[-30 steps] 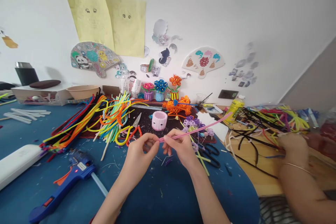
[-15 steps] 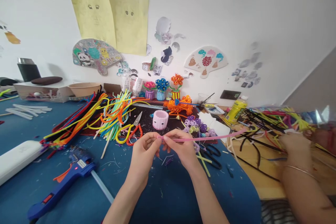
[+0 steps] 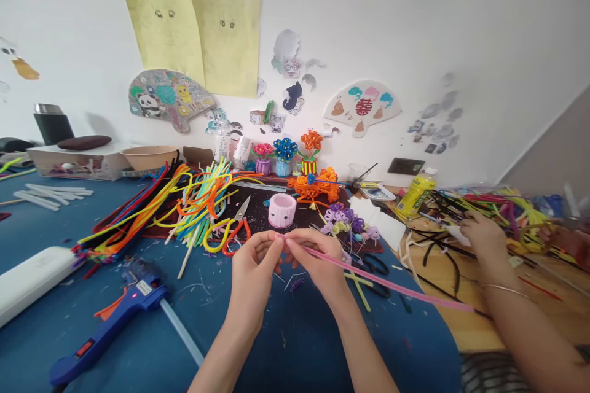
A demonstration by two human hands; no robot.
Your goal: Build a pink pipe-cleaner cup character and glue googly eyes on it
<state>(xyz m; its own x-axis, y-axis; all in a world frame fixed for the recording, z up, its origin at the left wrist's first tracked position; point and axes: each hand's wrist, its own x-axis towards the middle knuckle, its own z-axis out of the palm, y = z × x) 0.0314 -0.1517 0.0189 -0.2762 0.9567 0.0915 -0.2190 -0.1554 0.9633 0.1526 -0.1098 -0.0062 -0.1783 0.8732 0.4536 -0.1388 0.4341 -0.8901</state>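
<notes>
We find the main exposure at the free length of the pink chenille stem (image 3: pixel 387 282), which runs unsupported from the person's hands toward the lower right. Its far end sits just beside a co-worker's forearm (image 3: pixel 516 319), so a careless swing could catch that arm or tangle in the loose black stems on the wooden counter (image 3: pixel 465 325). The stem also passes near the black-handled scissors (image 3: pixel 375 270) and the purple stem flowers (image 3: pixel 343 221), either of which could snag it and kink it. The left grip (image 3: pixel 252 276) and right grip (image 3: pixel 318 264) are together, both clamped on the stem close to each other, so a slip of the fingers could release the tension or let the wire end prick a fingertip. The blue hot glue gun (image 3: pixel 110 319) lies on the blue counter (image 3: pixel 286 344) with a red light showing; we judge its nozzle a burn risk if a wrist drifts left, though the hands are well apart from it at present.

Compared with the earlier frames, the free end has swung from pointing up and right, over the flowers, to slanting down and right. The co-worker's hand (image 3: pixel 483 236) now sits further left, over the stem pile, and no clear plastic shows in front of it.
</notes>
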